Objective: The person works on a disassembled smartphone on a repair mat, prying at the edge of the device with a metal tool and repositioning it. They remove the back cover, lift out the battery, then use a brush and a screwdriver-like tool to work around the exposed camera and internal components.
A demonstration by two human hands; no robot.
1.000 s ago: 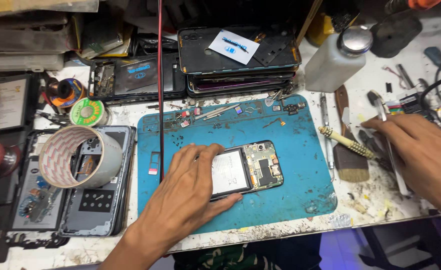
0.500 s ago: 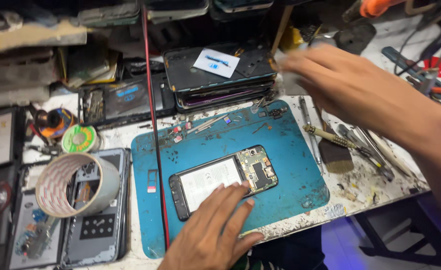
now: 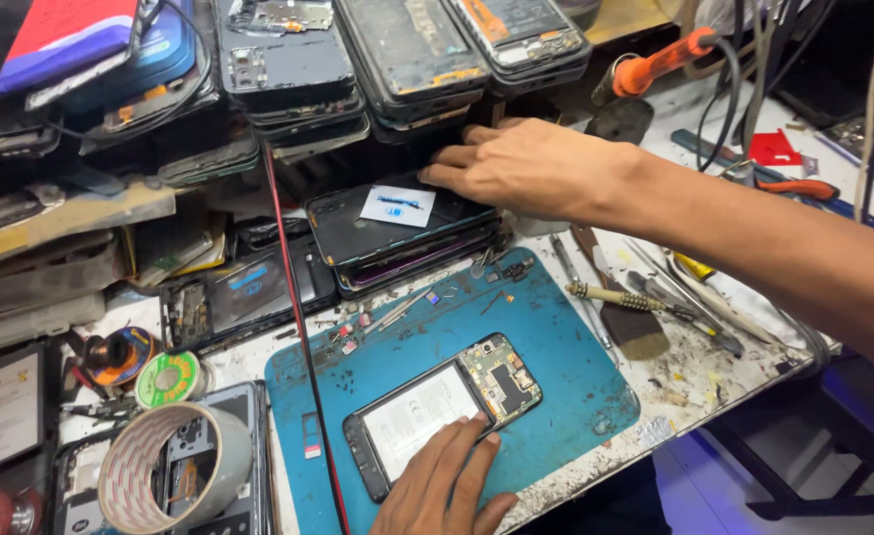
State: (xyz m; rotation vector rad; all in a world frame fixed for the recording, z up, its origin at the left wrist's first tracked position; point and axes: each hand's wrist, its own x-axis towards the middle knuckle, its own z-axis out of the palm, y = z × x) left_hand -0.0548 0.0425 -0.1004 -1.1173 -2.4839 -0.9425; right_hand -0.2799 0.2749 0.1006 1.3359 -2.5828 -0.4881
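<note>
An opened black phone point(image 3: 437, 411) with a white battery and a bare circuit board lies face down on a blue work mat point(image 3: 565, 367). My left hand point(image 3: 447, 485) comes in from the bottom edge, its fingertips pressing on the phone's near side. My right hand point(image 3: 526, 163) is stretched to the back of the bench, fingers apart and nothing seen in them. Its fingertips touch the top of a stack of dark phone back covers point(image 3: 397, 233), just under a shelf of stripped phones point(image 3: 407, 50).
A wide roll of tape point(image 3: 174, 466) and a green solder spool point(image 3: 167, 378) sit at the left. A thin red wire point(image 3: 298, 327) hangs across the mat's left side. A brush point(image 3: 625, 317), tweezers and an orange-handled iron point(image 3: 660, 59) lie at the right.
My right hand has swung from the tools at the right to the back, onto the stack of covers. My left hand has slid down to the phone's near edge. The view has tilted up.
</note>
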